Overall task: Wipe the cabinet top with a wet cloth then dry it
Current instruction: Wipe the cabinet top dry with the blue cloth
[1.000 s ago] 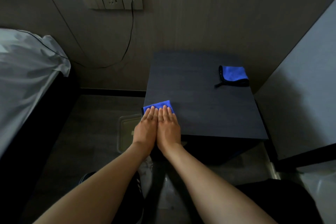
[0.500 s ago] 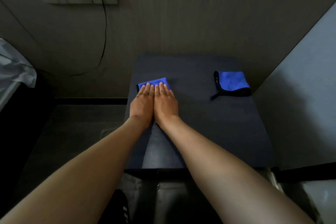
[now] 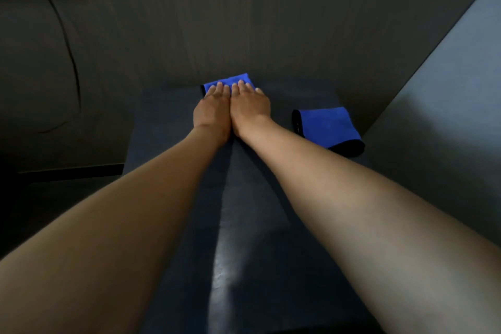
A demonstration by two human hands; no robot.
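Both arms stretched forward, left hand (image 3: 212,110) and right hand (image 3: 250,106) side by side, touching, fingers flat, pressing blue cloth (image 3: 227,81) onto dark cabinet top (image 3: 244,238). Cloth's long axis runs left-right, at the far edge by the wall. Second folded blue cloth (image 3: 328,127) just right of right wrist; bare top left of hands.

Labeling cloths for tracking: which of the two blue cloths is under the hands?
The blue cloth at the cabinet top's far edge, by the wall: left hand and right hand press flat on it. The other folded cloth lies untouched to the right.
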